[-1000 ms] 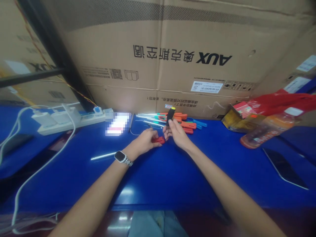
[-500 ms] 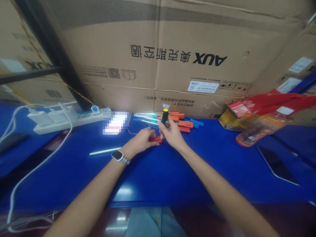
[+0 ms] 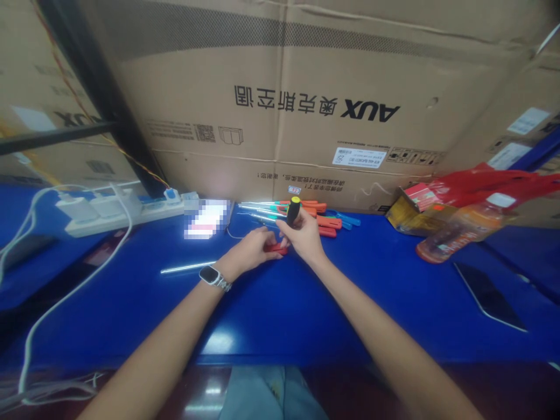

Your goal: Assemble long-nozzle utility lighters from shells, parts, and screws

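Note:
My left hand (image 3: pixel 249 251), with a watch on its wrist, is closed around a small red piece (image 3: pixel 276 248) that rests on the blue table (image 3: pixel 306 303). My right hand (image 3: pixel 304 238) grips a black screwdriver handle with a yellow cap (image 3: pixel 293 211), held nearly upright with its lower end at the red piece. Both hands meet at the middle of the table, just in front of a pile of orange and teal screwdrivers (image 3: pixel 324 219).
A large cardboard box (image 3: pixel 280 99) walls off the back. A white power strip (image 3: pixel 105 209) with cables lies at the left, and a loose metal rod (image 3: pixel 188 267) by my left wrist. At the right are a bottle (image 3: pixel 464 232), red packaging (image 3: pixel 481 181) and a dark phone (image 3: pixel 487 289).
The black handle has swung from leaning right to nearly upright over the red piece. Both hands have stayed together at the same spot.

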Motion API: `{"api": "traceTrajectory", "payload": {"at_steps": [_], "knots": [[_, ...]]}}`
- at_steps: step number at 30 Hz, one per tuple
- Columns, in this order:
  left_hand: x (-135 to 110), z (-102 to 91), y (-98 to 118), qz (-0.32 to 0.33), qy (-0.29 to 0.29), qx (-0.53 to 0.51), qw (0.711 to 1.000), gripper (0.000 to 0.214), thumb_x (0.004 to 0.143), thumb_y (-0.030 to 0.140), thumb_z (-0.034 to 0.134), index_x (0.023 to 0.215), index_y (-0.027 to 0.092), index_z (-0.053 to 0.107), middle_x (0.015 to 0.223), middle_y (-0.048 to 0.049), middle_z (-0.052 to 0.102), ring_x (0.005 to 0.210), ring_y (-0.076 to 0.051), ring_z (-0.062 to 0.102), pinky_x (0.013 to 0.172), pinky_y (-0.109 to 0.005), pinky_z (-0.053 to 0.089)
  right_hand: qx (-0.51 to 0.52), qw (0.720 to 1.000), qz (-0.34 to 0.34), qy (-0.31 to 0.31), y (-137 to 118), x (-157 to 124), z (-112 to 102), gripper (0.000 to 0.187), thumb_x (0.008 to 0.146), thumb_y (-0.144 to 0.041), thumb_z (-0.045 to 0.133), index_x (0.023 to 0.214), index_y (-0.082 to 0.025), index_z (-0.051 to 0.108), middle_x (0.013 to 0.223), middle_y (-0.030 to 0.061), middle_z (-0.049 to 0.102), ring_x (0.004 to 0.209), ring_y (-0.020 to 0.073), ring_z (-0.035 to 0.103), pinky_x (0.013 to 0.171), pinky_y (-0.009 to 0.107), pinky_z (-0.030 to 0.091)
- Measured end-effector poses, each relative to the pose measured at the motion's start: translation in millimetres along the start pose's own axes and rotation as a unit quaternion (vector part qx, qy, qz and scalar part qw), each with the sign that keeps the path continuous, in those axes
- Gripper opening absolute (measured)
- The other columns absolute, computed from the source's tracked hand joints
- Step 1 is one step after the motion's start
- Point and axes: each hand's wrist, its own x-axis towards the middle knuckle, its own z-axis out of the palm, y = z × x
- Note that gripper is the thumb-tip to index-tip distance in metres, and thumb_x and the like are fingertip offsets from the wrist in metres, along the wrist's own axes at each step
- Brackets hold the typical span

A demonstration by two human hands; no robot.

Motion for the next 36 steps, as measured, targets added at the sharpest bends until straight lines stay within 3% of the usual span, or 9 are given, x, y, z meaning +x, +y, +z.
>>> {"api": "traceTrajectory", "payload": {"at_steps": [5, 9, 14, 20, 24, 26, 30, 33, 36], "knots": [[-0.4, -0.4, 0.8, 0.0, -0.003, -0.002, 1.0, 0.028, 0.076, 0.039, 0.076, 0.077, 0.018, 0.058, 0.085, -0.0028, 0.056, 0.072, -0.018, 0.053, 0.067, -0.03, 0.042, -0.005, 0.998, -0.031, -0.046, 6.3, -4.3, -7.2, 0.039, 0.085, -0.056, 0.062, 0.105, -0.024, 0.054, 0.07, -0.0062, 0.057, 0.046, 0.0084, 0.053, 0.045, 0.022, 0.045], [-1.0, 1.1, 0.6, -0.002, -0.001, -0.002, 1.0, 0.03, 0.075, 0.04, 0.077, 0.077, 0.018, 0.058, 0.085, -0.0026, 0.057, 0.071, -0.017, 0.053, 0.065, -0.03, 0.042, 0.005, 0.996, -0.027, -0.083, 6.3, -2.5, -20.7, 0.039, 0.086, -0.058, 0.059, 0.093, -0.019, 0.06, 0.075, -0.0021, 0.061, 0.05, 0.0078, 0.055, 0.05, 0.023, 0.046], [-1.2, 2.6, -0.2, 0.007, -0.008, -0.005, 1.0, 0.028, 0.078, 0.041, 0.075, 0.079, 0.019, 0.058, 0.086, -0.003, 0.058, 0.077, -0.019, 0.055, 0.069, -0.031, 0.043, 0.012, 0.999, -0.013, -0.037, 4.5, 1.5, -16.0, 0.046, 0.067, -0.054, 0.079, 0.068, -0.023, 0.046, 0.061, -0.0036, 0.058, 0.048, 0.0145, 0.059, 0.044, 0.026, 0.045], [-1.3, 0.3, 2.3, -0.001, 0.006, -0.014, 1.0, 0.027, 0.076, 0.038, 0.076, 0.075, 0.018, 0.057, 0.085, -0.0024, 0.057, 0.07, -0.017, 0.053, 0.065, -0.03, 0.042, 0.014, 0.999, 0.011, 0.042, 10.5, 1.4, -2.2, 0.047, 0.07, -0.052, 0.077, 0.079, -0.026, 0.039, 0.059, -0.0053, 0.061, 0.04, 0.016, 0.06, 0.038, 0.026, 0.046], [-2.1, -2.7, 5.4, 0.007, -0.007, -0.009, 1.0, 0.026, 0.08, 0.039, 0.073, 0.077, 0.018, 0.057, 0.086, -0.0031, 0.058, 0.073, -0.018, 0.054, 0.067, -0.03, 0.042, -0.014, 1.0, -0.013, 0.016, 11.6, -4.1, -9.4, 0.046, 0.074, -0.053, 0.075, 0.098, -0.025, 0.049, 0.058, -0.0089, 0.054, 0.041, 0.0137, 0.057, 0.041, 0.025, 0.046], [-2.3, -3.5, 6.6, 0.006, -0.009, -0.006, 1.0, 0.027, 0.08, 0.04, 0.073, 0.077, 0.018, 0.058, 0.086, -0.003, 0.058, 0.073, -0.018, 0.054, 0.066, -0.03, 0.042, -0.014, 0.999, -0.021, -0.029, 11.0, -6.6, -14.3, 0.043, 0.083, -0.058, 0.064, 0.107, -0.025, 0.052, 0.065, -0.0073, 0.054, 0.045, 0.011, 0.056, 0.045, 0.024, 0.047], [-2.4, -3.0, 7.7, -0.01, -0.017, -0.002, 1.0, 0.027, 0.078, 0.038, 0.075, 0.077, 0.018, 0.058, 0.086, -0.0028, 0.057, 0.072, -0.017, 0.054, 0.066, -0.03, 0.043, 0.021, 0.995, -0.018, -0.093, 9.9, -6.2, -20.7, 0.042, 0.093, -0.062, 0.043, 0.096, -0.021, 0.054, 0.079, -0.0034, 0.059, 0.05, 0.0067, 0.058, 0.051, 0.022, 0.048], [-2.9, -2.0, 7.8, -0.007, -0.02, -0.004, 1.0, 0.027, 0.078, 0.039, 0.075, 0.079, 0.018, 0.059, 0.088, -0.003, 0.057, 0.073, -0.018, 0.054, 0.067, -0.03, 0.043, 0.006, 0.996, -0.016, -0.085, 8.5, -2.3, -21.2, 0.039, 0.089, -0.058, 0.056, 0.092, -0.019, 0.057, 0.073, -0.0041, 0.059, 0.045, 0.0065, 0.056, 0.045, 0.02, 0.045], [-3.5, -1.3, 8.1, -0.006, -0.021, -0.002, 1.0, 0.028, 0.079, 0.042, 0.074, 0.081, 0.018, 0.059, 0.089, -0.0034, 0.057, 0.074, -0.019, 0.054, 0.068, -0.031, 0.043, 0.001, 0.999, -0.021, -0.034, 7.2, 1.6, -18.5, 0.037, 0.079, -0.052, 0.071, 0.083, -0.018, 0.055, 0.063, -0.005, 0.059, 0.041, 0.0088, 0.057, 0.038, 0.02, 0.041]]}}
